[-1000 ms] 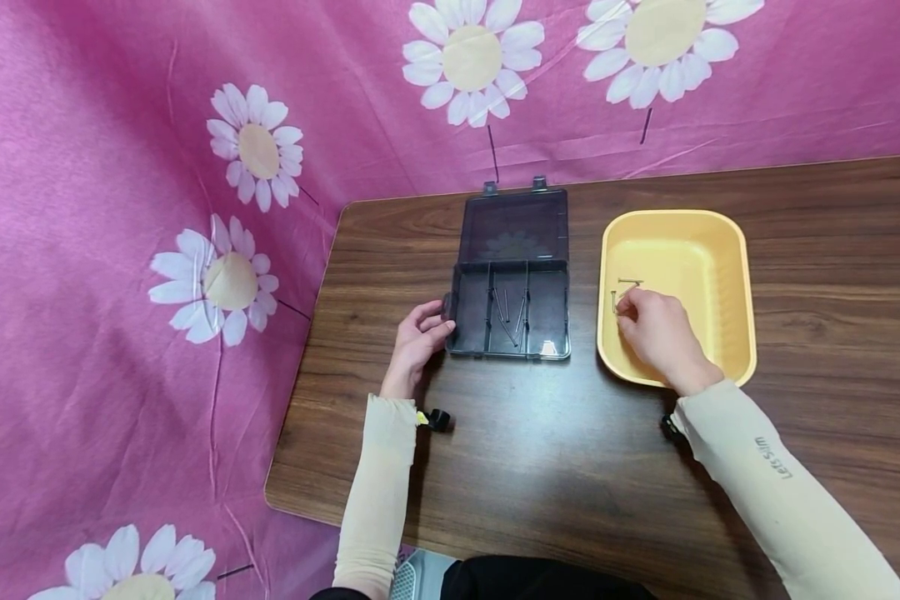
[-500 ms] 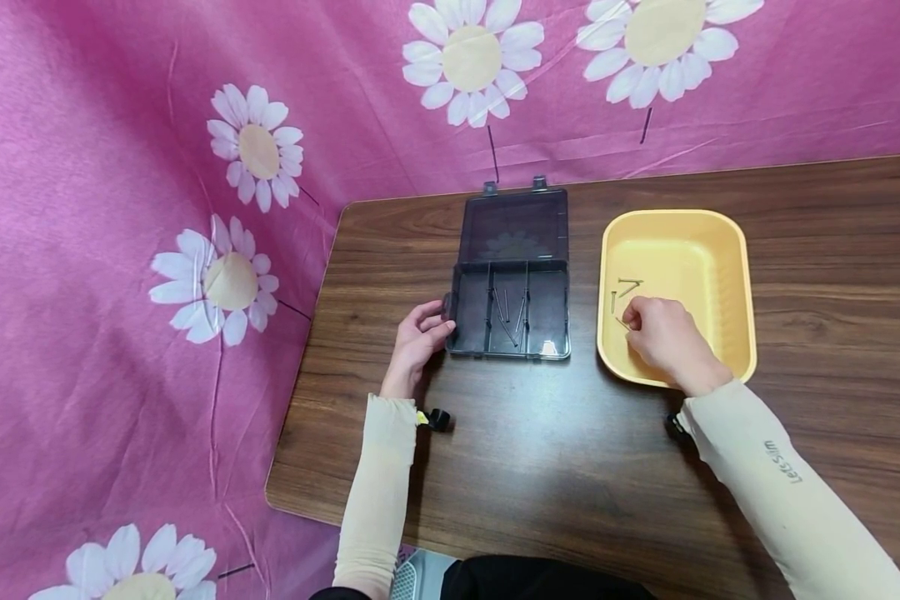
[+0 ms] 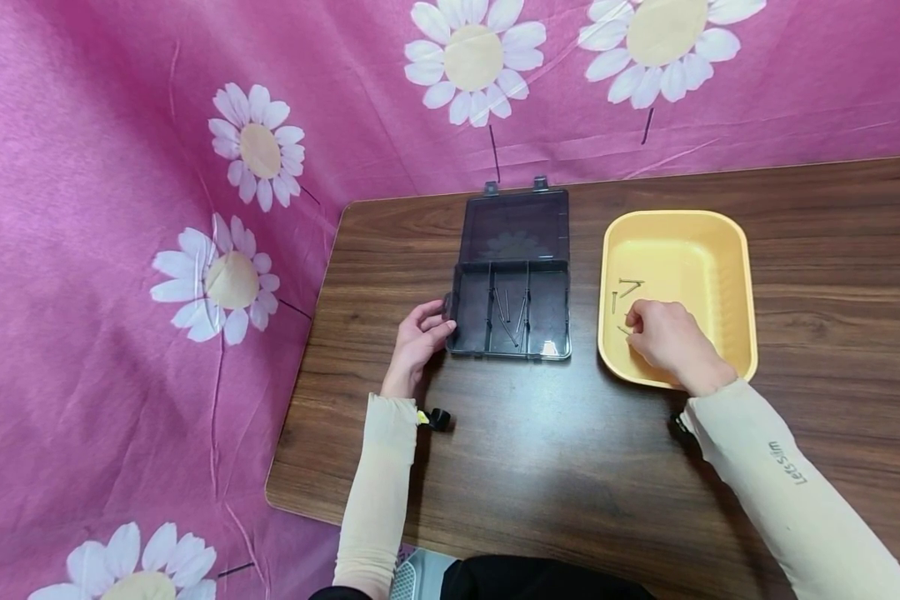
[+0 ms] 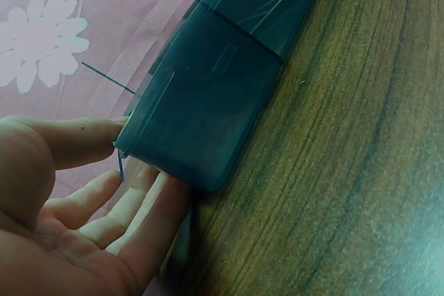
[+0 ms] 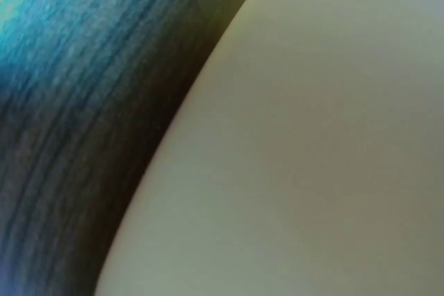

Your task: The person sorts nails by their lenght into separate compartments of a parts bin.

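My left hand (image 3: pixel 414 346) is at the left end of an open dark plastic compartment box (image 3: pixel 468 321); in the left wrist view its thumb (image 4: pixel 87 140) lies at the rim and its fingers (image 4: pixel 156 220) press the side lower down. Several thin nails (image 3: pixel 506 306) lie in the box's middle compartment. Inside a yellow tray (image 3: pixel 720 250), my right hand (image 3: pixel 667 337) has thumb and fingertips together at a small nail (image 3: pixel 624 329), whose end sticks out to the left. Three more nails (image 3: pixel 631 289) lie just beyond that hand. The right wrist view shows mostly a pale sleeve (image 5: pixel 277 136).
The box's see-through lid (image 3: pixel 515 225) lies folded back toward the cloth wall. A pink flowered cloth (image 3: pixel 360 108) hangs behind and left of the wooden table (image 3: pixel 525 467). Between box and tray runs a narrow strip of tabletop.
Inside the tray, my right hand has drawn back a little toward me and to the right, uncovering the loose nails. My left hand and the box have stayed put.
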Motion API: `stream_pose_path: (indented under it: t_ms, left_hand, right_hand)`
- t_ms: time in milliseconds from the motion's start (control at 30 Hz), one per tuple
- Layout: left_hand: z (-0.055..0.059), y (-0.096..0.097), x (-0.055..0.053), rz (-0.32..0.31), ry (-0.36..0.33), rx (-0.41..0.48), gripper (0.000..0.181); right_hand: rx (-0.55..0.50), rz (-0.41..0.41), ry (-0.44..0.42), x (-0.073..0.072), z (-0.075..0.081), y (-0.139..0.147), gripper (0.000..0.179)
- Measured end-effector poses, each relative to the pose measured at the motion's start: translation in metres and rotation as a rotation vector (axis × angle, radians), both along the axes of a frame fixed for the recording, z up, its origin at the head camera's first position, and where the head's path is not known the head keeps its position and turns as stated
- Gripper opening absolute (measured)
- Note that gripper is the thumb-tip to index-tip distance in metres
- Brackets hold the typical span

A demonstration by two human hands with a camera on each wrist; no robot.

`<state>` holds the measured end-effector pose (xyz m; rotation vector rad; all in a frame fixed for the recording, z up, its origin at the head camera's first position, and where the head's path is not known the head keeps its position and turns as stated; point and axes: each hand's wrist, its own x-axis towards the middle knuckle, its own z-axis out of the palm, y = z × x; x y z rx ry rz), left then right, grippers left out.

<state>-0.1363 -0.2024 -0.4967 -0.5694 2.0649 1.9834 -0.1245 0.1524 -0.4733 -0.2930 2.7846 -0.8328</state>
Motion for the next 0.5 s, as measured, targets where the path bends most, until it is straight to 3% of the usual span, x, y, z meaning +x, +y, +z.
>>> stream_pose_path:
  t_ms: [500]
  left_hand:
    - [-0.0025, -0.0004, -0.0013, -0.01, 0.015, -0.019, 0.044]
  right_hand:
    - [0.027, 0.012, -0.055, -0.0007, -0.0003, 0.0017, 0.015]
